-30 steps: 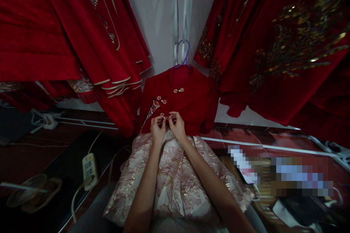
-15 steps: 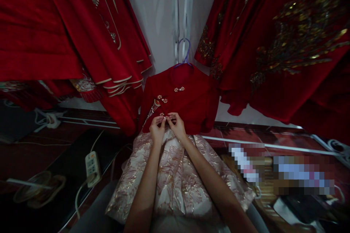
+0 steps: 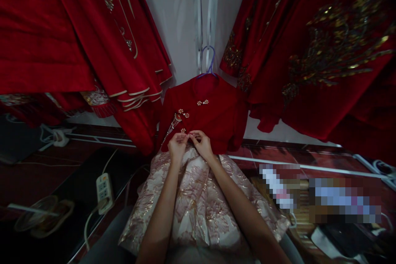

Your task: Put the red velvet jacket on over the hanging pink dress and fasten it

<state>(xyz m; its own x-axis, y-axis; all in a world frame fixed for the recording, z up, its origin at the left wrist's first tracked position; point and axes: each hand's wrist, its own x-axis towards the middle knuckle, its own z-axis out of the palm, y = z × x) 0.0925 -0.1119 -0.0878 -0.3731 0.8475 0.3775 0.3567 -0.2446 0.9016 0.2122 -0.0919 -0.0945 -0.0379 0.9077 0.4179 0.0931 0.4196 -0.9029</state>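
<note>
A small red jacket [image 3: 216,111] hangs from a purple hanger [image 3: 211,64] in front of me, above a pale pink and gold brocade skirt [image 3: 192,198]. Flower-shaped beaded frog fastenings [image 3: 203,102] and a beaded tassel [image 3: 173,124] decorate its front. At the jacket's lower front, my left hand [image 3: 177,146] and my right hand [image 3: 202,144] meet fingertip to fingertip, both closed in a pinch. Between them is the lowest beaded frog fastening [image 3: 183,130], mostly covered by the fingers. Whether its two halves are joined I cannot tell.
Red embroidered garments hang on the left [image 3: 71,41] and the right [image 3: 309,74]. A power strip [image 3: 104,192] with a cable and a clear plastic container [image 3: 37,213] lie at lower left. A white rail [image 3: 309,168] runs low on the right, near blurred-out items.
Both hands stay at the lowest fastening, and the fingertips have shifted very slightly down and right. The jacket hangs as before; the whole view has tilted a little.
</note>
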